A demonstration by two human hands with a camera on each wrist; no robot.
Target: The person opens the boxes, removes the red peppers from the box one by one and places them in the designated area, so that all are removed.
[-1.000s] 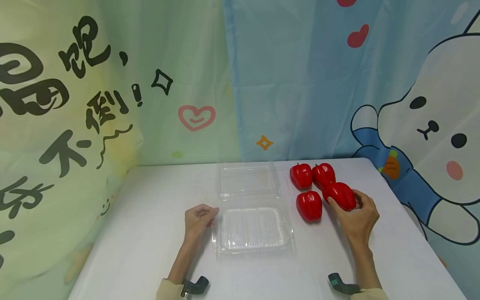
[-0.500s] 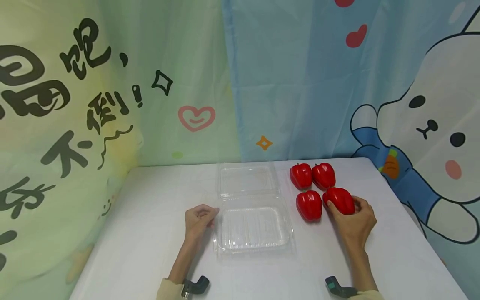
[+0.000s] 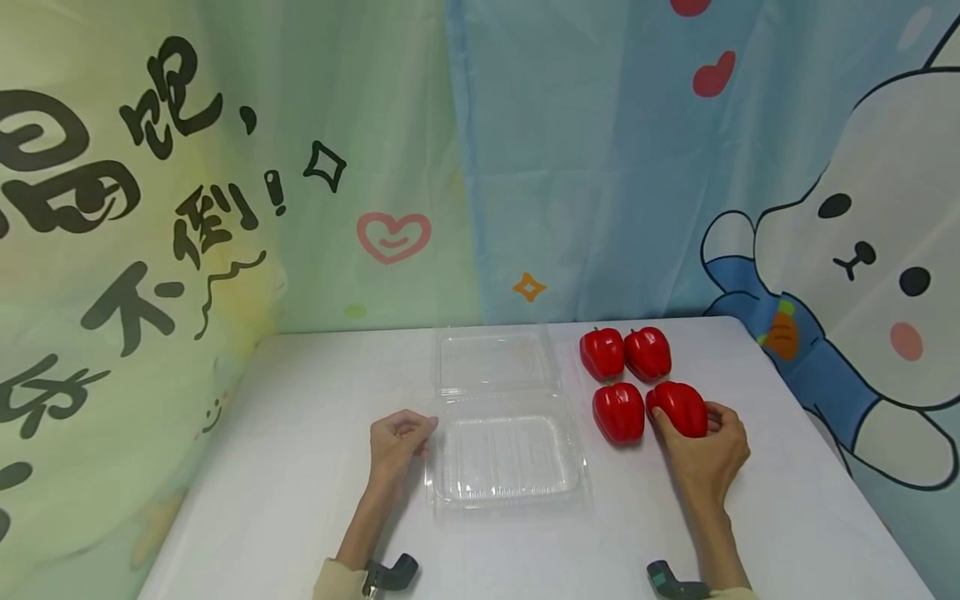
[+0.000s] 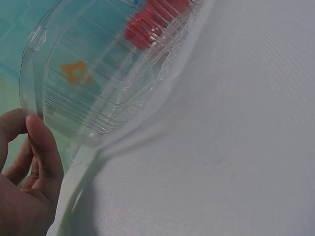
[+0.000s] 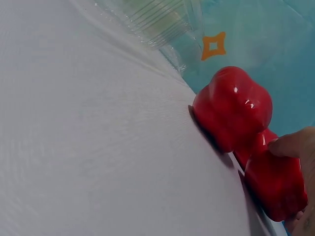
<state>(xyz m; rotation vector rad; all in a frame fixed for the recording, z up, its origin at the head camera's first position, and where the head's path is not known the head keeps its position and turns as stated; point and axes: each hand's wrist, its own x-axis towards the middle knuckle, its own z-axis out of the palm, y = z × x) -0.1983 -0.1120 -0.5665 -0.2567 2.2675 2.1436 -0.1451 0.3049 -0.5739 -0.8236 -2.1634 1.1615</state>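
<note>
A clear plastic clamshell box (image 3: 506, 458) lies unfolded on the white table, its lid (image 3: 495, 360) to the back. My left hand (image 3: 399, 443) pinches the box's left rim between thumb and forefinger, as the left wrist view shows up close. To the right of the box, my right hand (image 3: 705, 450) grips a red bell pepper (image 3: 678, 408) with the thumb on its near left side. Another red bell pepper (image 3: 618, 412) stands just left of it. Two more, a back left bell pepper (image 3: 602, 353) and a back right bell pepper (image 3: 648, 353), sit behind them.
The white table (image 3: 300, 467) ends at the back against a printed cloth backdrop (image 3: 360, 167) with hearts and lettering. A cartoon rabbit print (image 3: 862, 250) covers the cloth at the right.
My right hand has brought its bell pepper slightly left and nearer to me, into line beside the front left pepper. The left hand and the box have stayed put.
</note>
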